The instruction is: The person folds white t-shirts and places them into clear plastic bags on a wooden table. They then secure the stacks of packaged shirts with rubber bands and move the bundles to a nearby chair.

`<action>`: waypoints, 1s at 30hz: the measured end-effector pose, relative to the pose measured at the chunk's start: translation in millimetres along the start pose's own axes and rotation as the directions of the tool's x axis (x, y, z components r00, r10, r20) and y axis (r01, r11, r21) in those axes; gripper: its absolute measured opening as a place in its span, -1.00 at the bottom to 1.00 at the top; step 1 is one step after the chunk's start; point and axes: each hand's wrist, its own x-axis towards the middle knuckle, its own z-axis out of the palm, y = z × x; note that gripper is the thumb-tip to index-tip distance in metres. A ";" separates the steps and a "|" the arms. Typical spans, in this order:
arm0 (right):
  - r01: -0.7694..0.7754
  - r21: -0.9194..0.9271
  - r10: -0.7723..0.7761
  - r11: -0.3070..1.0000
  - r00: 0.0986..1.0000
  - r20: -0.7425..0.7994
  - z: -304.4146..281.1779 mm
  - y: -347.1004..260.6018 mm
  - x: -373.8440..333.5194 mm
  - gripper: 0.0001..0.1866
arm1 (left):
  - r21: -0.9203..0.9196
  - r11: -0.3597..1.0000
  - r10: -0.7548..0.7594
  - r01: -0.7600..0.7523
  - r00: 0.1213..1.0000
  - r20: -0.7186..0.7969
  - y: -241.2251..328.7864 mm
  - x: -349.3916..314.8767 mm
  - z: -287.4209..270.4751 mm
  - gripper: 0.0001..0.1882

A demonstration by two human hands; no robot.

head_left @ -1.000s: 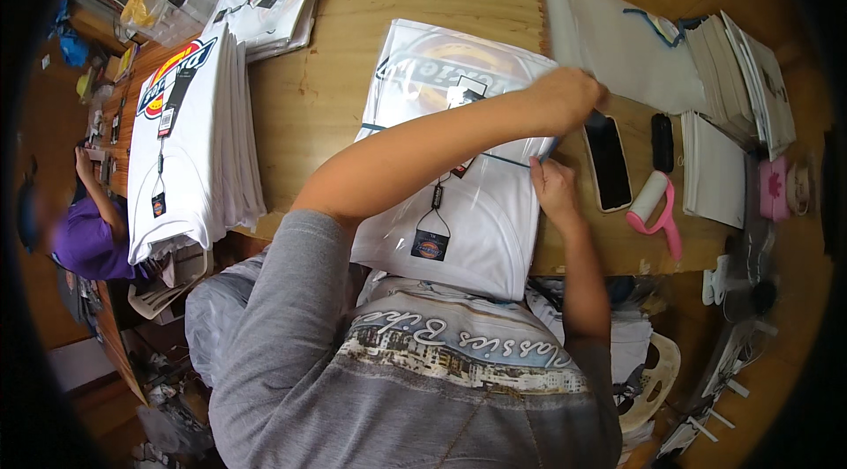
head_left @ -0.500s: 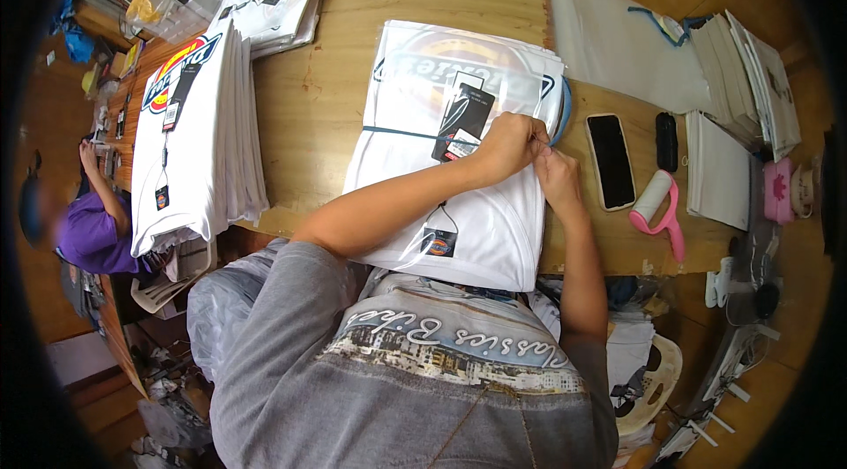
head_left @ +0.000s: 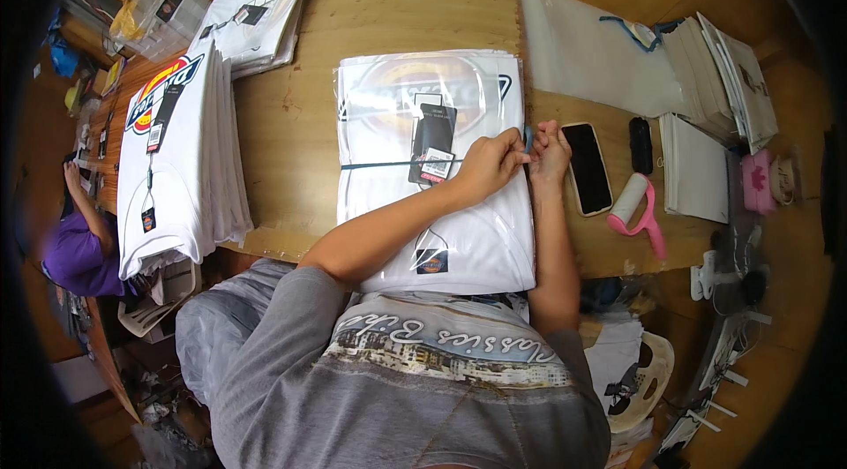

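In front of me lies a stack of folded white T-shirts (head_left: 476, 240) in clear plastic bags, with a black hang tag (head_left: 432, 138) showing on top. A thin dark blue strap (head_left: 375, 165) runs across the stack to its right edge. My left hand (head_left: 488, 165) rests over that edge, closed, its fingertips pinching the strap. Just right of it, beside the stack, my right hand (head_left: 549, 156) is closed with curled fingers at the strap's end. A short bit of blue shows between the hands; the exact grip is partly hidden.
A tall pile of folded white T-shirts (head_left: 181, 195) stands at left, with bagged shirts (head_left: 251, 23) behind. Right of my hands lie a phone (head_left: 588, 171), a black case (head_left: 641, 144) and a pink-handled lint roller (head_left: 651, 220). Clear plastic bags (head_left: 600, 54) lie beyond. A person in purple (head_left: 81, 248) sits far left.
The blue loop that stuck out at the stack's right edge has shrunk to a short bit. The stack lies straighter, and my hands have drawn slightly apart. The whole view has shifted.
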 end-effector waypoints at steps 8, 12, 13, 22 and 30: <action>0.086 -0.101 -0.085 0.991 0.996 0.008 -2.6 -17.9 -11.9 -0.78 | -0.019 0.994 -0.111 0.111 0.993 -0.041 -6.2 3.1 -1.6 -0.85; 0.219 -0.282 -0.169 0.934 0.967 0.190 8.1 -54.4 -37.4 -0.82 | 0.090 0.983 -0.164 0.161 0.986 0.033 7.4 10.1 -6.3 -0.88; 0.248 -0.338 -0.169 0.908 0.954 0.246 10.4 -61.1 -41.1 -0.82 | 0.143 0.978 -0.163 0.153 0.985 0.062 9.7 10.5 -5.8 -0.87; 0.685 -0.553 -0.020 0.475 0.636 0.771 63.8 -106.2 -78.6 -0.88 | 0.264 0.939 0.171 -0.222 0.964 0.205 -16.9 6.6 -9.7 -0.89; 0.701 -0.712 -0.068 -0.027 0.710 0.701 3.5 -56.2 -66.7 -0.87 | -0.158 0.911 -0.325 0.381 0.900 0.292 -4.8 12.1 -11.3 -0.94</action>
